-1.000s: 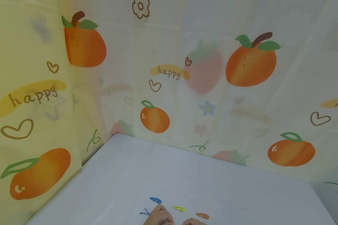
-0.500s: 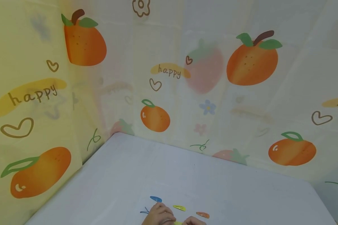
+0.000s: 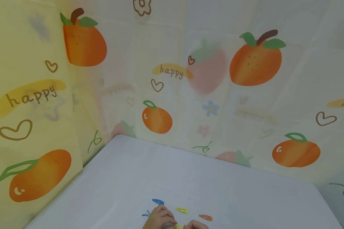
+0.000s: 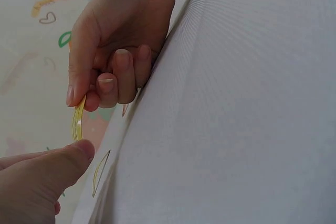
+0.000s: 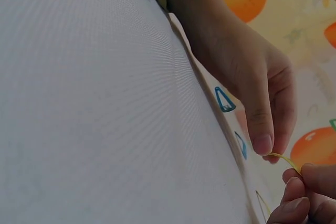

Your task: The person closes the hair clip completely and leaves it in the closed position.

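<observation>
My left hand (image 3: 160,218) and my right hand (image 3: 196,225) are close together at the bottom of the head view. Between them stretches a yellow snap hair clip (image 4: 78,121), seen nearly edge-on in the left wrist view. One end is pinched by the thumb and fingers of my left hand (image 4: 47,174). My right hand (image 4: 121,40) pinches the other end between thumb and index finger, its other fingers curled. In the right wrist view the clip (image 5: 284,158) looks thin and bowed. Fingers cover both of its ends.
Beyond the hands, a blue hair clip (image 3: 158,201), another yellow clip (image 3: 182,210) and an orange clip (image 3: 205,217) lie on the white table (image 3: 218,187). A second blue clip (image 3: 146,215) is left of the left hand. Fruit-printed curtains (image 3: 172,41) stand behind.
The yellow clip between the hands, not visible a second ago, now shows in the head view. Both hands have come slightly further into view. The clips on the table stay in place.
</observation>
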Demonstrator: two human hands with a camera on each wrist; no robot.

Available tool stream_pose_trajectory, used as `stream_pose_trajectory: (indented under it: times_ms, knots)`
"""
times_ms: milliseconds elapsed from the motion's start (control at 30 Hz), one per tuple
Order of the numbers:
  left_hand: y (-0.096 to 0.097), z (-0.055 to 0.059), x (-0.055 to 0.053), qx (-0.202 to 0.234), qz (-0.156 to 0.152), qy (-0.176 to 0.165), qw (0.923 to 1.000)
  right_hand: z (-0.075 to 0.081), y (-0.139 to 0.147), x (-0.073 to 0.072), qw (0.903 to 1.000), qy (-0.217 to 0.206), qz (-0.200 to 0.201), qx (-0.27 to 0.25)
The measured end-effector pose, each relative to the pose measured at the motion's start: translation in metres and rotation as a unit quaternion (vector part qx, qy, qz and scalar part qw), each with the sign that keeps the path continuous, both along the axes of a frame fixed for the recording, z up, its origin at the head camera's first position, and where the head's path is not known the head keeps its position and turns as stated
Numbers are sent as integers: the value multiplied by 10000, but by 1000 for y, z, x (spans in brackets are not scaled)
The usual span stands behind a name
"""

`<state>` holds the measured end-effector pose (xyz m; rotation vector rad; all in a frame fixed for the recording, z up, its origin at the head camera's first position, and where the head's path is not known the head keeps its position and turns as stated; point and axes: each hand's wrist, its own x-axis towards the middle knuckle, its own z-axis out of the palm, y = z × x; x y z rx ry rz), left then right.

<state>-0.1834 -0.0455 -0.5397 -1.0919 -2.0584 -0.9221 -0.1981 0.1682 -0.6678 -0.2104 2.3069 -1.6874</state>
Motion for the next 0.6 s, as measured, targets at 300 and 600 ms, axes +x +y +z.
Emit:
stream_pose_trajectory:
  times_ms: [300,600]
  knots:
    - [-1,3,-1,114,-23,84,9999,32,-5,6,9995,-88,289,-131]
    - [-2,7,0,-95,-100,22,9999,65,-13,15,9994,117,301,-117]
